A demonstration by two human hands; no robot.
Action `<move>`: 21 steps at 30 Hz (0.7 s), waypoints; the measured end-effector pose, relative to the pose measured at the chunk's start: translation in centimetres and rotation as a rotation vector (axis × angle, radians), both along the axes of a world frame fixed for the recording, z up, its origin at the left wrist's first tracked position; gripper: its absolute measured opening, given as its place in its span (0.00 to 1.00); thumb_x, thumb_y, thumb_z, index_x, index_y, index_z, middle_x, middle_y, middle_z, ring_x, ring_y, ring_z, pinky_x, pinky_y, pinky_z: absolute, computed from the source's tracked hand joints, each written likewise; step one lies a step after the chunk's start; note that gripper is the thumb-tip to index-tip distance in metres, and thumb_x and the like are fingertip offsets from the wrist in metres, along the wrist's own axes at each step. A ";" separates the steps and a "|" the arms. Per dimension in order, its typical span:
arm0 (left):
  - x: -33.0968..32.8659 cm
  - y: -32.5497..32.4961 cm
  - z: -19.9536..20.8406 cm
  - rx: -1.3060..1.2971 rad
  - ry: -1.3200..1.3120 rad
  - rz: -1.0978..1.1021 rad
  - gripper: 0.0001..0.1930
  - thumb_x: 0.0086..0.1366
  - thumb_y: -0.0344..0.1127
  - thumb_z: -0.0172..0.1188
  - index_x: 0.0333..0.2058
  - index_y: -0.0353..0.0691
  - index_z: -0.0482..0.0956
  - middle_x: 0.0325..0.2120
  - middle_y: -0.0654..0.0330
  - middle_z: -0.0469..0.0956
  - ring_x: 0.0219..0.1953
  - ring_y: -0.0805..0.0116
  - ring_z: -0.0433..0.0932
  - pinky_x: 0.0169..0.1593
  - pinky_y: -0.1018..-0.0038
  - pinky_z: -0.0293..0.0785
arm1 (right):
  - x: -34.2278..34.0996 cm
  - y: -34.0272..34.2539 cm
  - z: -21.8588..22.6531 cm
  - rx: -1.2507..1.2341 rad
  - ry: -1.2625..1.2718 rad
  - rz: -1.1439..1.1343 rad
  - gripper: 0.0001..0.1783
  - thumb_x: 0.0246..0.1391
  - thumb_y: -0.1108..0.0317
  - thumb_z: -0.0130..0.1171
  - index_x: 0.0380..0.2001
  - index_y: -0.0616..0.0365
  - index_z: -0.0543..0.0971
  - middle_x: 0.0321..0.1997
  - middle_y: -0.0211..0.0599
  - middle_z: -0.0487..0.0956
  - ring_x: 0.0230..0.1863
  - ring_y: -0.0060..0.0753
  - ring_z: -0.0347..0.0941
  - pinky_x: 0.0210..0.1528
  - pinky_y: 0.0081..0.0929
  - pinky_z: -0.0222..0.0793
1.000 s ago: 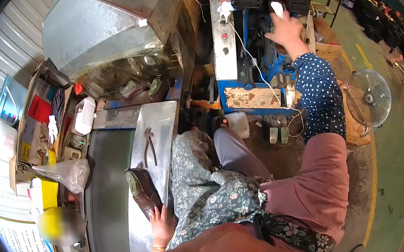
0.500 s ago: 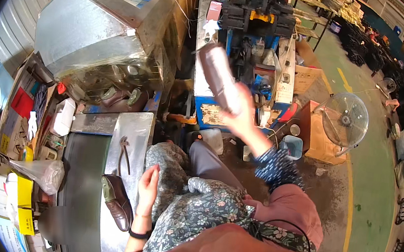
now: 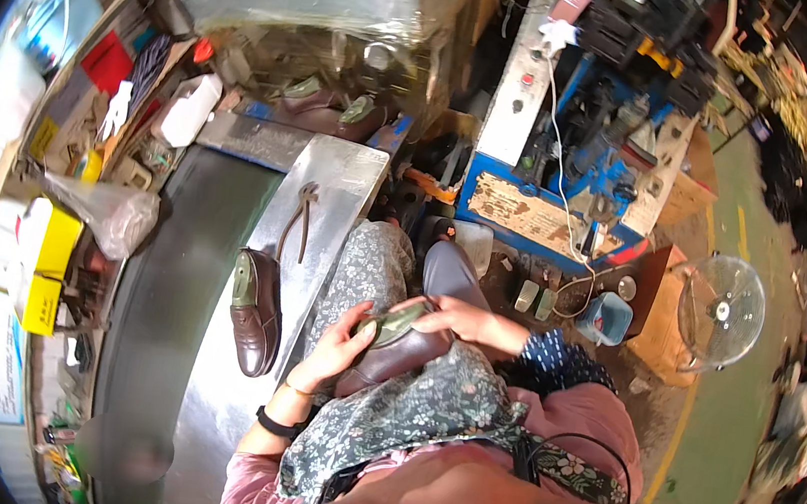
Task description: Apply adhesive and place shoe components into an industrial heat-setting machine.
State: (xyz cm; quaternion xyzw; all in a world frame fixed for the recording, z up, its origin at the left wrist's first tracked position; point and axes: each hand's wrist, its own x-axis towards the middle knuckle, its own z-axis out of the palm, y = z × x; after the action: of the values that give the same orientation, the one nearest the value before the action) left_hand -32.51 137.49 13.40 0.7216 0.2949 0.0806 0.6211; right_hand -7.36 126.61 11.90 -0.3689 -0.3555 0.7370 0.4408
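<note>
A dark brown leather shoe [image 3: 397,360] with a green lining rests over my lap, its opening facing up. My left hand [image 3: 341,347] grips its left side, with the thumb at the green opening. From the right, my right hand [image 3: 459,320] closes round the far end of the same shoe. A similar brown shoe [image 3: 256,330] lies on the metal plate [image 3: 206,379] to my left, and a pair of pincers [image 3: 299,219] lies beyond it. My floral apron [image 3: 440,408] is beneath the held shoe.
A dark conveyor belt [image 3: 162,293] runs along the left. More brown shoes [image 3: 359,118] sit by the metal hood. A blue-framed machine [image 3: 529,212] stands ahead, with a cable hanging over it. To the right are a blue bin [image 3: 607,317] and a fan [image 3: 722,311].
My right hand has brought the shoe down from in front of the machine to my lap. My left hand, empty before, now holds it too. The view has swung left.
</note>
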 end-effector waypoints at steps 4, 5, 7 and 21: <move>-4.0 2.0 -1.3 0.157 -0.110 0.510 0.26 0.63 0.34 0.62 0.57 0.31 0.68 0.54 0.50 0.73 0.57 0.61 0.70 0.59 0.67 0.66 | -0.4 -0.9 -1.2 -0.170 0.440 -0.283 0.23 0.58 0.66 0.52 0.54 0.66 0.73 0.51 0.43 0.78 0.54 0.36 0.74 0.61 0.31 0.66; -5.6 3.2 -2.0 0.395 -0.058 0.600 0.24 0.63 0.33 0.61 0.56 0.31 0.69 0.53 0.48 0.73 0.57 0.57 0.70 0.60 0.66 0.66 | 0.0 -0.4 -1.6 -0.277 0.535 -0.345 0.23 0.57 0.65 0.51 0.52 0.68 0.73 0.50 0.47 0.78 0.51 0.38 0.76 0.60 0.34 0.67; -9.0 5.4 -2.8 0.760 0.087 0.723 0.21 0.63 0.32 0.59 0.53 0.31 0.71 0.53 0.45 0.72 0.58 0.51 0.70 0.60 0.63 0.65 | -0.1 2.5 1.1 -0.199 0.424 -0.543 0.22 0.56 0.64 0.54 0.50 0.68 0.74 0.49 0.46 0.79 0.48 0.39 0.77 0.57 0.34 0.70; -13.0 7.2 -7.5 0.791 0.613 0.951 0.42 0.54 0.52 0.67 0.57 0.26 0.62 0.49 0.37 0.72 0.52 0.39 0.71 0.56 0.55 0.67 | 9.4 42.7 -6.0 0.144 -1.464 -0.653 0.54 0.42 0.42 0.66 0.64 0.65 0.59 0.69 0.68 0.52 0.62 0.72 0.60 0.64 0.44 0.61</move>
State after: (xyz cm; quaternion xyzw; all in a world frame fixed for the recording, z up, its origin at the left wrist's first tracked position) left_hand -45.53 144.73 5.85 0.6765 0.6902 0.2379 0.0970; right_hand 2.05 169.35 5.91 -0.8144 -0.4750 0.1174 0.3119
